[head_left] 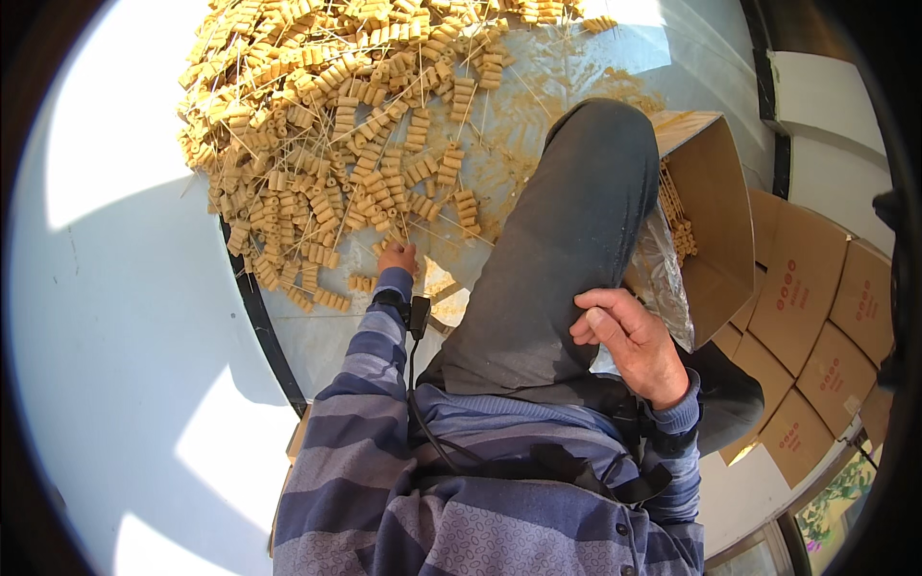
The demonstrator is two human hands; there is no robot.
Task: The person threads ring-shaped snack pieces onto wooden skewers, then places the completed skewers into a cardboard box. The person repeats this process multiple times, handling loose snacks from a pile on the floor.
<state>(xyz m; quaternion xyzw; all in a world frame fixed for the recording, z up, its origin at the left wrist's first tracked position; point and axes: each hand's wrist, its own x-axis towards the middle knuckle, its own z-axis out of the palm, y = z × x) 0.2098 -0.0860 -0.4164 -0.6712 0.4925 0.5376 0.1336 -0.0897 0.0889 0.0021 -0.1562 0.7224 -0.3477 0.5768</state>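
Skewers (pixel 336 144) strung with tan beads lie heaped on the floor ahead. Nearer, the right hand (pixel 629 341) rests, fingers loosely curled, on a raised knee (pixel 576 211). Farther out, the left hand (pixel 397 257) touches the heap's edge; whether its fingers grip anything cannot be told. An open cardboard box (pixel 711 221) sits to the right.

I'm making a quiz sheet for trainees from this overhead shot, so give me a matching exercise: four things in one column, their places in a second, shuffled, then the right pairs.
Things:
1. left hand
2. right hand
3. open cardboard box
4. flat cartons

Places:
A. stacked at the far right
B. at the near edge of the heap of skewered tan pieces
C. resting on the raised knee
D. just right of the knee, with a clear liner inside

Pairs: 1-B, 2-C, 3-D, 4-A
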